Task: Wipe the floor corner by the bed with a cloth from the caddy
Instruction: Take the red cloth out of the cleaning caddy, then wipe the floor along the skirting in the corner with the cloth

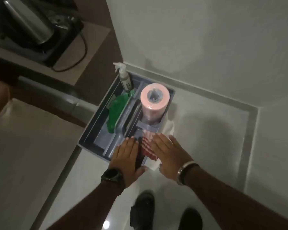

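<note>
A grey caddy [91,127] stands on the pale floor against the wall. Its near right compartment holds a red-and-white striped cloth [147,146], and a white cloth [169,128] hangs over the right rim. My left hand [126,156] hovers flat over the caddy's near edge, fingers apart, just left of the striped cloth. To the right of the cloth my right hand [170,153] lies flat with fingers spread, covering part of it. Neither hand grips anything that I can see.
In the caddy stand a pink roll [154,103], a spray bottle [125,77] and a green cloth [118,112]. A wooden counter with a kettle [28,22] is at upper left. The white wall runs behind. My black shoes [143,209] stand on the tiles below.
</note>
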